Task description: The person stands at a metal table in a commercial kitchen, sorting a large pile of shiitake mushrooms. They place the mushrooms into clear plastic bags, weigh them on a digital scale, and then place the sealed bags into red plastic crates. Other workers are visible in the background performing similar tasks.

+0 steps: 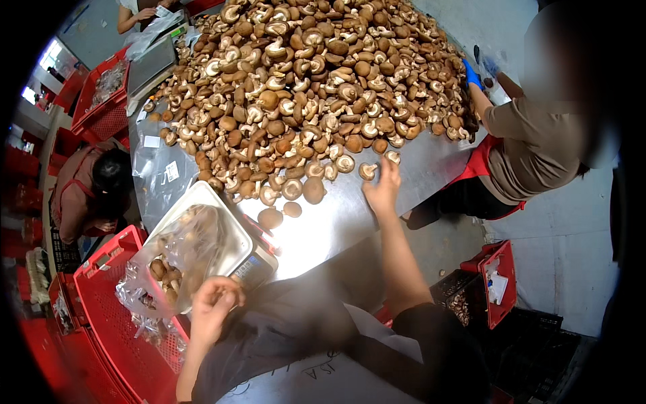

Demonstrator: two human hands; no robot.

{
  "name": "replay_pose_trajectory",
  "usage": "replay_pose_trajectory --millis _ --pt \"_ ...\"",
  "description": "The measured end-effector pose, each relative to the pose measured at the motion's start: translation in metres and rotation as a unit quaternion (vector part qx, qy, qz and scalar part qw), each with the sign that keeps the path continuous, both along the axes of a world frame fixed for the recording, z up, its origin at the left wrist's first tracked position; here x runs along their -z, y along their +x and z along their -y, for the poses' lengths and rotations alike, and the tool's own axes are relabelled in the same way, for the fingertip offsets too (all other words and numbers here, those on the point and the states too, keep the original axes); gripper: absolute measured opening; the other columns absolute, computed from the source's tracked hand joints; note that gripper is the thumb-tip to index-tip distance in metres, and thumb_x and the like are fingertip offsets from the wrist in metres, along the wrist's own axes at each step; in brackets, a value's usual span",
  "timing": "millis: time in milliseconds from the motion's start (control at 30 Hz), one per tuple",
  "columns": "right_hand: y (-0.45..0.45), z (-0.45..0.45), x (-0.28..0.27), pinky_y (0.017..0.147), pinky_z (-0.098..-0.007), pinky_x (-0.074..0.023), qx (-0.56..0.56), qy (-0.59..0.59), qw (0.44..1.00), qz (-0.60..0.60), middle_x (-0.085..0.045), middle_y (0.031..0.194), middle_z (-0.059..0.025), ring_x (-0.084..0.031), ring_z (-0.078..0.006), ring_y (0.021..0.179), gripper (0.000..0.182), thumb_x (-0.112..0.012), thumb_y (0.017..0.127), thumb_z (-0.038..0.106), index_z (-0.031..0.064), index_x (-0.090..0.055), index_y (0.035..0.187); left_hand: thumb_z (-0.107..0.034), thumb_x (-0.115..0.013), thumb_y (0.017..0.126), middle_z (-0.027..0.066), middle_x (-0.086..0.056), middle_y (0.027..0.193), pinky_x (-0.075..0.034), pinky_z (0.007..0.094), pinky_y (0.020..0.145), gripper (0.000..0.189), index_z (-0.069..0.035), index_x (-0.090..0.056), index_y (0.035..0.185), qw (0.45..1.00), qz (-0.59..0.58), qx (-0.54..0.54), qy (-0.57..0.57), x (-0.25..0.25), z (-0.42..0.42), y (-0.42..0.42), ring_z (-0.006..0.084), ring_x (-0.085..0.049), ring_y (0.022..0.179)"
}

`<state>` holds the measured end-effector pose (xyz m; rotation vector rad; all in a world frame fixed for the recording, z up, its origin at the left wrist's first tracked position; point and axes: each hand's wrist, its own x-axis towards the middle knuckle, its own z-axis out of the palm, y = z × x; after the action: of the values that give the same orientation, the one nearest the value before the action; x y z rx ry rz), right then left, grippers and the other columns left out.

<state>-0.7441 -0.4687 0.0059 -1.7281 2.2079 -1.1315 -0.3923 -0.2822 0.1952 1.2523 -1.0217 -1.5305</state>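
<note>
A large heap of brown shiitake mushrooms point(303, 96) covers the metal table point(323, 227). At the heap's near edge, my right hand point(385, 186) reaches over the table with its fingers apart, close beside a mushroom lying stem up point(368, 171); its palm side is partly hidden. My left hand point(219, 303) is by the near edge of a scale point(260, 267), fingers curled, and whether it pinches the bag's edge cannot be told. A clear plastic bag with mushrooms point(186, 252) lies open in a white tray point(241, 237) on the scale.
A red-handled tool point(261, 235) lies beside the scale. Below left stands a red crate point(113, 313) with bagged mushrooms. A co-worker in a red apron point(530, 146) stands at the right; two others are at the left and top left. Plastic bags point(161, 177) lie on the table's left.
</note>
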Motion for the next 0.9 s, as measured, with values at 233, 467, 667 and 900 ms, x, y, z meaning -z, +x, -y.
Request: replay_pose_trajectory --millis 233,467,667,900 --pt "0.016 0.031 0.009 0.1 -0.0484 -0.0236 -0.129 0.01 0.973 -0.192 -0.049 0.118 -0.0089 -0.038 -0.03 0.116 0.042 -0.073 0.063 0.016 0.0151 -0.06 0.103 -0.007 -0.051 0.088 0.0025 -0.058 0.079 -0.042 0.0216 0.068 0.009 -0.005 -0.055 0.094 0.988 -0.023 -0.036 0.148 0.034 0.017 -0.021 0.0091 -0.052 0.071" --pt "0.027 0.019 -0.047 0.077 -0.0368 -0.0479 -0.166 0.151 0.785 0.577 -0.059 0.104 -0.0159 -0.06 -0.0285 0.088 0.025 -0.045 0.091 0.019 -0.0023 -0.054 0.101 -0.006 -0.051 0.087 0.0018 -0.058 0.078 -0.042 0.0209 0.066 0.008 -0.003 -0.055 0.093 0.983 -0.013 -0.134 0.128 0.041 -0.013 -0.003 0.008 -0.051 0.07" --pt "0.098 -0.009 -0.139 0.079 -0.0335 -0.0492 -0.372 0.161 0.663 0.629 -0.058 0.106 -0.0141 -0.059 -0.0245 0.096 0.033 -0.046 0.091 0.016 -0.003 -0.044 0.117 -0.006 -0.063 0.069 0.013 -0.049 0.092 -0.039 0.033 0.078 0.034 0.0 -0.051 0.101 0.763 0.495 -0.306 -0.283 -0.012 -0.06 0.05 0.0256 -0.048 0.084" --pt "0.228 -0.084 -0.249 0.081 -0.0388 -0.0472 -0.695 -0.195 0.645 0.25 -0.057 0.106 -0.0207 -0.057 -0.0275 0.1 0.049 -0.076 0.064 0.027 0.0009 -0.048 0.094 -0.013 -0.07 0.065 0.014 -0.053 0.102 -0.037 0.0387 0.086 0.075 -0.003 -0.033 0.129 0.672 0.669 -0.301 -0.101 -0.014 -0.046 0.101 0.0269 -0.05 0.098"
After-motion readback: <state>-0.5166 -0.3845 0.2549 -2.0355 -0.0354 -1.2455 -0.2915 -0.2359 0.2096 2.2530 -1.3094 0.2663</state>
